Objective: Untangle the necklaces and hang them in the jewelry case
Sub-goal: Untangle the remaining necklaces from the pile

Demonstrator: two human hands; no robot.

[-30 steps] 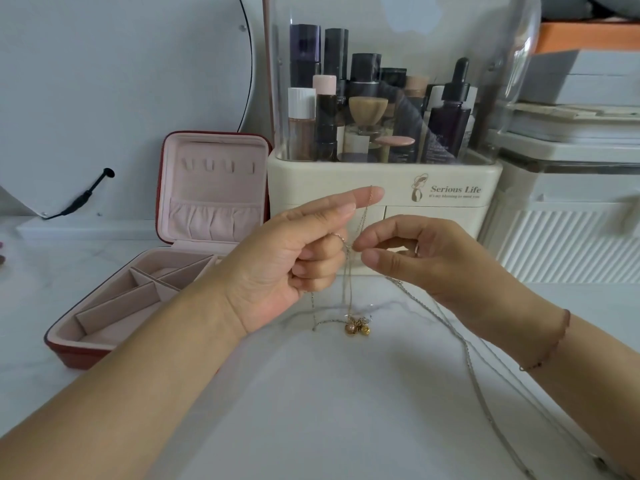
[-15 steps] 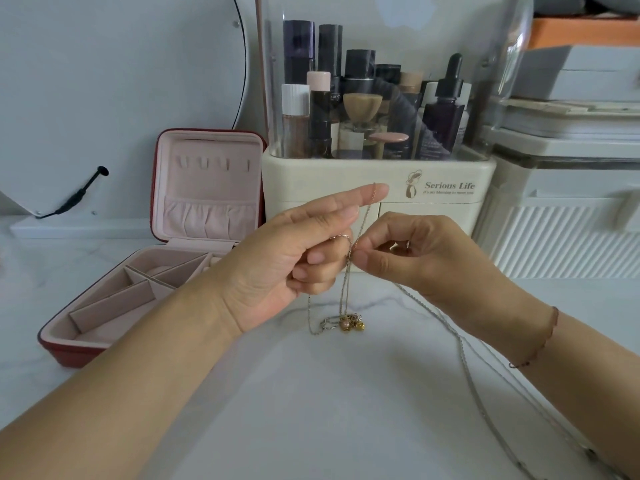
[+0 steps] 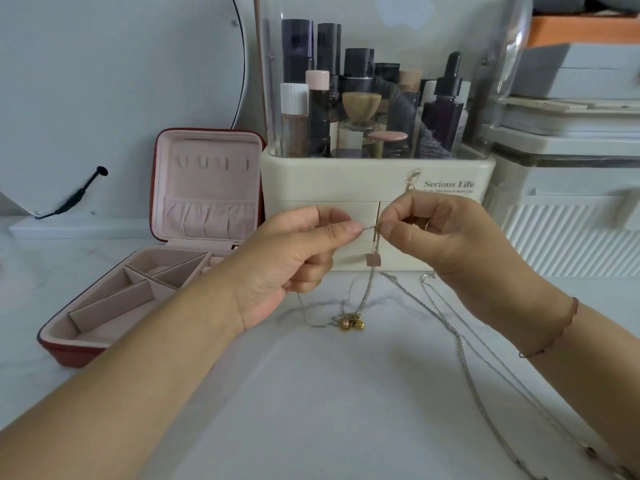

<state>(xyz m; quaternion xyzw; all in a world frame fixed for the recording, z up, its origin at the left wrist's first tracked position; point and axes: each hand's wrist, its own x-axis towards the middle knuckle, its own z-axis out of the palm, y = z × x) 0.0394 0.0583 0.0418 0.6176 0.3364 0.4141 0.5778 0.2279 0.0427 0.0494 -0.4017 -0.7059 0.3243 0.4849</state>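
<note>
Left hand [image 3: 291,261] altered from outstretched forefinger to pinch — necklaces [image 3: 370,292] nipped there and by right hand [image 3: 450,240] close beside, so the tangle is teased apart, pendants [image 3: 351,323] rested on table [image 3: 311,410] — jewelry case [image 3: 207,188] stood open at left for hanging

Necklace chains [image 3: 462,351]: thin silvery metal, shiny. Beads [image 3: 350,323]: gold, glossy. Jewelry case [image 3: 207,188]: lining pink, matt, velvety cloth; shell red. Bench [image 3: 311,393]: white, marbled, smooth. Organiser [image 3: 346,181]: cream plastic, glossy; upper cover clear.
</note>
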